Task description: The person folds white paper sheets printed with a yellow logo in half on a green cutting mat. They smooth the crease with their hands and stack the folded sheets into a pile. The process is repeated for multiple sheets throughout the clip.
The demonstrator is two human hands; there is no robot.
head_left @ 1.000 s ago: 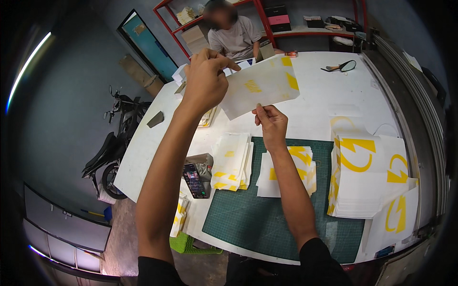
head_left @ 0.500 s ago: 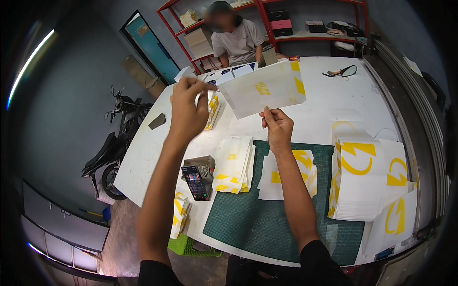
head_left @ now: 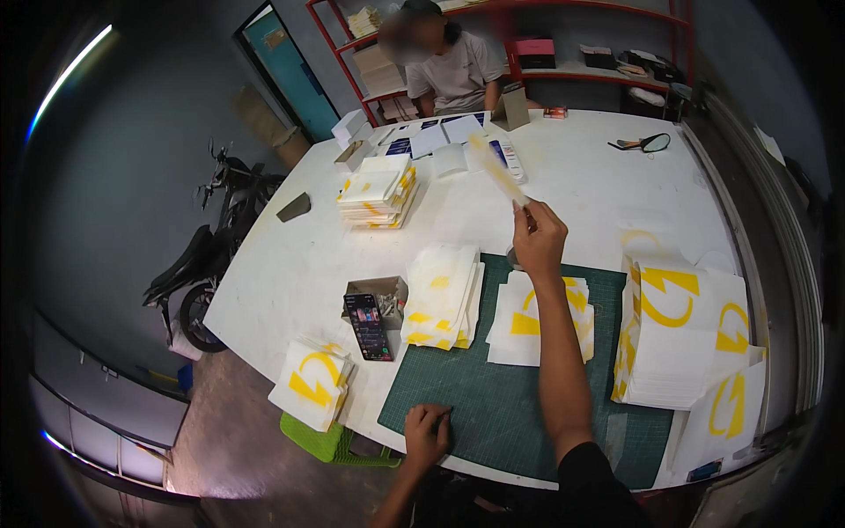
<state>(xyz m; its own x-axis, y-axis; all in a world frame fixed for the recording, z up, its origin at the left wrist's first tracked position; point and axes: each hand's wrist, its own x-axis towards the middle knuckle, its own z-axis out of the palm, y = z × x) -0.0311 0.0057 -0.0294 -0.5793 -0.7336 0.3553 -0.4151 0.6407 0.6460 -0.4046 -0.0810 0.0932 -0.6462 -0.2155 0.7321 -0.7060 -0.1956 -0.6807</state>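
Above the far part of the cutting mat, my right hand [head_left: 539, 233] pinches a flat white paper piece with yellow print [head_left: 500, 172]. It is tilted nearly edge-on and blurred. My left hand [head_left: 429, 434] rests at the near edge of the green cutting mat [head_left: 475, 396], fingers curled; what they hold, if anything, is hidden. Below my right hand lies a stack of yellow-printed paper pieces [head_left: 512, 345], partly covered by my forearm. To its left is another stack of them [head_left: 440, 295]. A grey round thing [head_left: 514, 257] peeks out beside my right wrist.
A phone [head_left: 368, 330] leans on a grey box [head_left: 394, 295]. More printed stacks stand at far left [head_left: 374, 189], near left [head_left: 308, 387] and right [head_left: 664, 326]. A motorcycle mirror [head_left: 653, 143] lies at the back right. A person [head_left: 458, 75] sits across the white table [head_left: 607, 194].
My left hand has dropped from beside the paper piece to the mat's near edge. My right hand has moved slightly right, turning the paper piece from face-on to nearly edge-on. The view has shifted.
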